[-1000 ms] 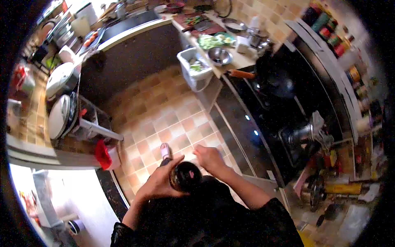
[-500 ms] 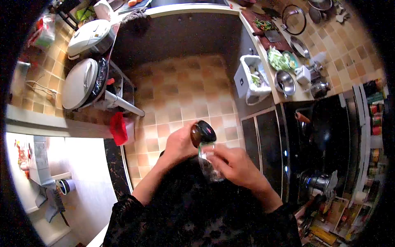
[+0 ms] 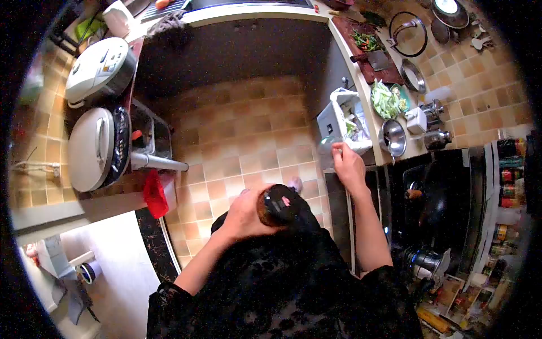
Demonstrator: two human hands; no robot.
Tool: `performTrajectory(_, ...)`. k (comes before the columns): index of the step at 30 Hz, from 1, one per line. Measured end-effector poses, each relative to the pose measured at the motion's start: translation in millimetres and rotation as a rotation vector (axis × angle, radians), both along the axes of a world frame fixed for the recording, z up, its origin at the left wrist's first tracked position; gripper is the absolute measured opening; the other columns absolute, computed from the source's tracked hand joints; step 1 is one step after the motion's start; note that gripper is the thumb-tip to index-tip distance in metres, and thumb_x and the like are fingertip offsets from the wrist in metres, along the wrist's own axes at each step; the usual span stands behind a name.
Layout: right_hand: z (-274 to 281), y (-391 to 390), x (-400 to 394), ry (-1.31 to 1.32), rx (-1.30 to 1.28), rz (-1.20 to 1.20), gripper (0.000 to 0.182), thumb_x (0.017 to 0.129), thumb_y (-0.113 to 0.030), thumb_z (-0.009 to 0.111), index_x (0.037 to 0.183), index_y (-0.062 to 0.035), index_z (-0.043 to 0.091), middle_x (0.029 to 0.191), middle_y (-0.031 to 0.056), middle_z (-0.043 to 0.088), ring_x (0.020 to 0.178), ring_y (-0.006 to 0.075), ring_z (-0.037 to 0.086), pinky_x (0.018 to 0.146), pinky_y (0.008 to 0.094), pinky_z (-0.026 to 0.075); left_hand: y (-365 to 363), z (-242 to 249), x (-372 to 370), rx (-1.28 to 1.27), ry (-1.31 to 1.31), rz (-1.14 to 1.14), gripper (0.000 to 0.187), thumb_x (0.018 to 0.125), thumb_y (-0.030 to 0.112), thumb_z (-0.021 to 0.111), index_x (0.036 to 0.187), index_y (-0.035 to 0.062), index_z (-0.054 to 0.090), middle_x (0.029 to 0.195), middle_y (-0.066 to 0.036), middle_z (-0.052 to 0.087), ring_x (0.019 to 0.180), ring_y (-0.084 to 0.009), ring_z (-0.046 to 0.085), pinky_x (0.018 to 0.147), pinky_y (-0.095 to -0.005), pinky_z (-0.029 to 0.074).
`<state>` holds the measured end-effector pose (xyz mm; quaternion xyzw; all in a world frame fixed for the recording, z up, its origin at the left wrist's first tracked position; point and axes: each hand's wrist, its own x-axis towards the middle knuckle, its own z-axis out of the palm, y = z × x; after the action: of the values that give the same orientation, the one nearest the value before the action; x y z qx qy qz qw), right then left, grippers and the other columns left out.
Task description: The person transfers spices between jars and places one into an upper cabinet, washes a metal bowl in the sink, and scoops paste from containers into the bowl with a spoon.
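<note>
My left hand [image 3: 247, 213] is wrapped round a jar [image 3: 280, 204] with a black lid and brown contents, held in front of my body. Out to the right, my right hand [image 3: 349, 165] pinches a thin piece of clear plastic wrap [image 3: 327, 145] between thumb and fingers. The plastic hangs at the near side of a white waste bin [image 3: 327, 125] and overlaps it in this view. Inside the bin are a light liner and green scraps.
On the right counter are a cutting board [image 3: 392, 74] with chopped greens and a cleaver [image 3: 377, 60], sliced vegetables [image 3: 385, 100] and a steel bowl [image 3: 392, 137]. A black stove [image 3: 435, 192] lies nearer. A rice cooker [image 3: 101, 70] stands on the left.
My right hand has moved away from the jar, forward and right to the bin, carrying the clear plastic. My left hand still holds the jar, slightly lower in view.
</note>
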<state>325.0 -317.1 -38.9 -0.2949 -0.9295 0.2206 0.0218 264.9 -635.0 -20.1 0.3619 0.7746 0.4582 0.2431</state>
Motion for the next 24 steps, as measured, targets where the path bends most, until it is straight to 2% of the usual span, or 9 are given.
performTrajectory(4,-69,83,-2,-0.107,-0.035,-0.213,0.033,0.095,-0.035,0.056,0.112,-0.009,0.068,0.1,0.0236,0.07,0.099,0.0422,0.066,0.086,0.0473,0.051,14,-5,-14,0.07,-0.272,0.206,0.089,0.059,0.026,0.094,0.133,0.0029,0.05,0.121,-0.014,0.066,0.114,-0.0256,0.063,0.102,-0.0379,0.048)
performTrajectory(9,-143,201,-38,-0.161,-0.173,-0.488,0.041,0.093,-0.036,0.055,0.109,-0.0011,0.068,0.107,0.0251,0.07,0.105,0.0428,0.065,0.093,0.0491,0.05,55,16,-41,0.092,-0.285,0.322,0.087,0.061,0.023,0.093,0.132,0.0011,0.049,0.122,-0.013,0.065,0.114,-0.0238,0.063,0.101,-0.037,0.048)
performTrajectory(10,-133,205,-46,-0.144,-0.147,-0.523,0.041,0.093,-0.037,0.056,0.107,-0.0009,0.068,0.099,0.0253,0.071,0.091,0.0396,0.071,0.084,0.0467,0.054,59,14,-41,0.094,-0.281,0.35,0.087,0.061,0.022,0.093,0.132,0.0008,0.048,0.122,-0.012,0.064,0.114,-0.0236,0.063,0.101,-0.0371,0.048)
performTrajectory(11,-128,210,-51,-0.207,-0.28,-0.555,0.041,0.095,-0.035,0.054,0.106,0.0022,0.067,0.094,0.024,0.072,0.07,0.033,0.073,0.06,0.0437,0.056,58,14,-38,0.096,-0.277,0.378,0.086,0.061,0.021,0.093,0.132,0.0004,0.048,0.123,-0.012,0.064,0.114,-0.0233,0.062,0.102,-0.0372,0.048)
performTrajectory(14,-176,239,-49,0.126,-0.951,-0.858,0.042,0.098,-0.022,0.044,0.126,0.0084,0.048,0.097,0.0251,0.071,0.063,0.0304,0.073,0.034,0.0328,0.045,57,16,-32,0.205,-0.556,0.437,0.082,0.066,0.019,0.092,0.132,-0.0004,0.047,0.124,-0.012,0.063,0.114,-0.0213,0.062,0.102,-0.0379,0.048)
performTrajectory(15,-171,236,-51,0.155,-0.999,-0.899,0.044,0.098,-0.015,0.04,0.133,0.0118,0.037,0.1,0.0292,0.069,0.067,0.0344,0.073,0.034,0.0319,0.048,59,15,-30,0.256,-0.635,0.463,0.08,0.068,0.018,0.091,0.132,-0.0005,0.047,0.124,-0.012,0.063,0.114,-0.0208,0.062,0.102,-0.038,0.048)
performTrajectory(18,-152,215,-40,0.266,-0.901,-0.813,0.045,0.097,-0.01,0.038,0.129,0.021,0.032,0.11,0.0334,0.065,0.069,0.0366,0.074,0.036,0.0333,0.054,60,3,-25,0.31,-0.682,0.445,0.079,0.069,0.018,0.091,0.132,-0.0008,0.047,0.124,-0.012,0.063,0.114,-0.0206,0.062,0.102,-0.0379,0.048)
performTrajectory(22,-145,205,-34,0.167,-0.812,-0.794,0.034,0.099,-0.018,0.044,0.116,0.0116,0.049,0.085,0.0223,0.072,0.058,0.0261,0.071,0.035,0.0334,0.05,60,16,-27,0.293,-0.634,0.458,0.08,0.069,0.019,0.091,0.132,-0.0009,0.047,0.124,-0.011,0.063,0.115,-0.0208,0.061,0.103,-0.0376,0.048)
performTrajectory(24,-122,194,-36,-0.03,-0.8,-0.595,0.037,0.101,-0.028,0.048,0.111,0.0072,0.051,0.081,0.0176,0.072,0.052,0.0224,0.067,0.035,0.0316,0.049,61,23,-28,0.251,-0.566,0.474,0.081,0.068,0.022,0.092,0.132,-0.0004,0.047,0.124,-0.012,0.063,0.115,-0.0212,0.061,0.103,-0.0375,0.048)
